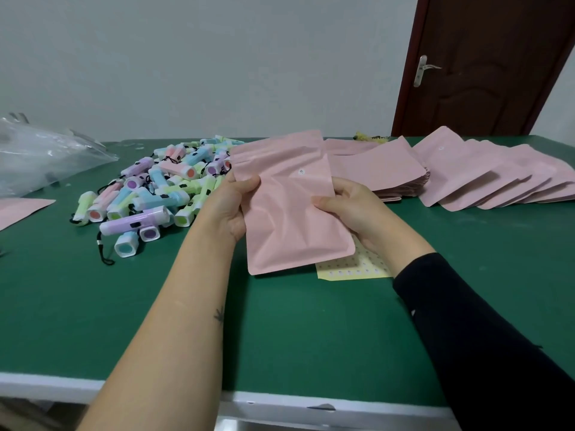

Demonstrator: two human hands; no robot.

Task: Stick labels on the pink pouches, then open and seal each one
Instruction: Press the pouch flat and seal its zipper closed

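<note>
Far to the left of the fingers point(343, 188), a clear plastic bag point(40, 157) lies crumpled on the green desk point(280, 337); what is in it I cannot make out. Nearer, just left of the fingers, small pastel torches point(161, 194) with black wrist cords sit in a loose heap.

The left hand point(231, 209) grips the left edge of a pink pouch point(289, 213), thumb on the front and the other fingers hidden behind. The pouch is held up off the desk between both hands, its top end pointing away from the person. It is matt pink, lightly creased and a little puffed, with a small white label point(301, 172) stuck near the top. Whether its mouth is open I cannot tell.

The right hand point(351, 209) pinches the right edge, fingers curled round it. Under those fingers a pale yellow label sheet point(351, 270) lies flat, partly covered by the pouch. Beyond the fingers is a stack of pouches point(379, 169), and to the right of it a fanned row of pouches point(497, 178).
</note>
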